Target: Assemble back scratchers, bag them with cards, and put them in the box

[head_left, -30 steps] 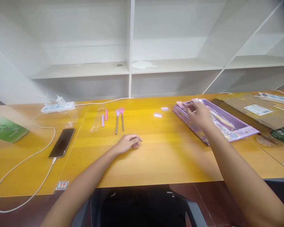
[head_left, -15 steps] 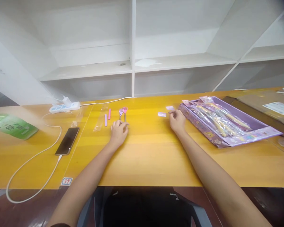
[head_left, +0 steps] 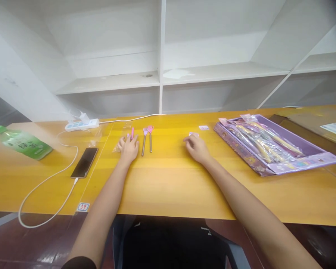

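Observation:
My left hand (head_left: 128, 148) rests on the table with its fingers apart, over a purple stick and a pink stick (head_left: 132, 133), partly hiding both. Just right of it lie two small back scratchers with metal rods, one with a purple hand-shaped head (head_left: 145, 131) and one with a pink head (head_left: 150, 129). My right hand (head_left: 197, 148) has loosely bent fingers and nothing visible in it. Beyond its knuckles, a small printed card (head_left: 194, 134) is partly covered. A second card (head_left: 204, 127) lies farther back, to the right.
At right, a purple display box (head_left: 271, 127) holds several bagged items, beside a cardboard box (head_left: 310, 119). On the left are a phone (head_left: 84, 163) on a white cable, a green bottle (head_left: 26, 144), a power strip (head_left: 82, 124) and clear plastic bags. White shelving (head_left: 161, 74) stands behind.
My left hand has moved left, off the back scratchers' rods and onto the coloured sticks. My right hand has shifted left and nearer, from the farther card to the other one.

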Motion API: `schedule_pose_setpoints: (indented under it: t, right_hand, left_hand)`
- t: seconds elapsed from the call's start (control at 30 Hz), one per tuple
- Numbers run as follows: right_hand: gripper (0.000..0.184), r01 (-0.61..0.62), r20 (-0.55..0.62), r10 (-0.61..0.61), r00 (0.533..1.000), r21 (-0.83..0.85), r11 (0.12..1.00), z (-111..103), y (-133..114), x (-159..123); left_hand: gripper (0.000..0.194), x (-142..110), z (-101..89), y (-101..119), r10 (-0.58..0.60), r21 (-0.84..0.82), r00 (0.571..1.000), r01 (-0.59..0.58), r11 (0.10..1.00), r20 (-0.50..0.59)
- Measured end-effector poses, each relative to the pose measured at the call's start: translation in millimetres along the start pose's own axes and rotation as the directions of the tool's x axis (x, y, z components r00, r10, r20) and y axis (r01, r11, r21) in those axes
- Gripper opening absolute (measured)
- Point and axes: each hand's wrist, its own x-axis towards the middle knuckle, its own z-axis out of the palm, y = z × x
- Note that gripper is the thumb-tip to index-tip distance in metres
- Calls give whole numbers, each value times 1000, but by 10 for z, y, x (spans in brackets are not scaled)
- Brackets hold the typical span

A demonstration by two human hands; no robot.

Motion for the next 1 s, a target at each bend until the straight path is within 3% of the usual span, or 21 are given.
schedule_pose_setpoints:
  t: [0.1, 0.2, 0.33, 0.43, 0.57, 0.8, 1.0]
  right_hand:
    - [18, 41, 133, -47, 990, 43, 998, 108, -196, -32]
    - [18, 56, 192, -66, 979, 57, 997, 140, -263, -42]
    - [19, 49, 125, -59, 990, 80, 996, 111, -191, -32]
    - [18, 30, 104, -41, 994, 97, 995, 85, -125, -27]
    - [16, 0, 115, -11, 993, 100, 995, 52, -85, -30]
    - [16, 10, 111, -20, 994, 90, 996, 49, -39, -31]
    - [16, 49, 100, -58, 993, 85, 995, 72, -7, -41]
  left_hand:
    - [38, -5, 10, -1, -3, 26, 999, 4, 1000, -35]
    - [36, -7, -8, -2, -28, 42, 997, 31, 999, -67]
    - [35, 34, -11, 47, -8, 82, 993, 18, 996, -121]
    - [38, 106, -12, 88, 55, 152, 997, -47, 987, -53]
    - [36, 165, -45, 88, 57, 175, 998, -57, 983, 5]
    - [37, 139, -48, 195, 89, 144, 994, -79, 986, -65]
    - [39, 174, -23, 173, 77, 171, 994, -89, 981, 73]
